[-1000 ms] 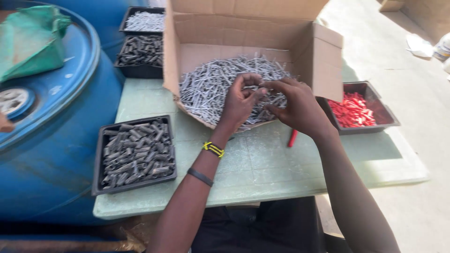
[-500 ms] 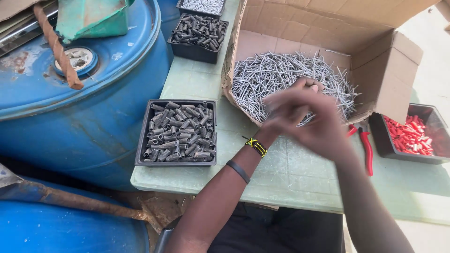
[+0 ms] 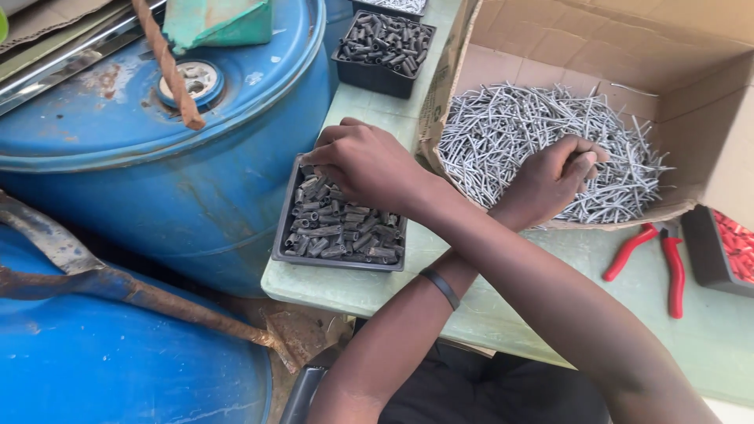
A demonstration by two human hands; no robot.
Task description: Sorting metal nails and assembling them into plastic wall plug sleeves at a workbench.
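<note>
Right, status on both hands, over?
Arms crossed. Left hand fisted on nails in cardboard box. Right hand over tray of dark plugs, grip unclear. Pliers clear of both.

The right hand (image 3: 365, 161) hides the far part of the near black tray (image 3: 287, 228), its fingertips unseen; the cardboard box (image 3: 667, 47), the red-filled tray (image 3: 711, 263) and the far tray (image 3: 393, 6) are cropped by the picture's edges.
</note>
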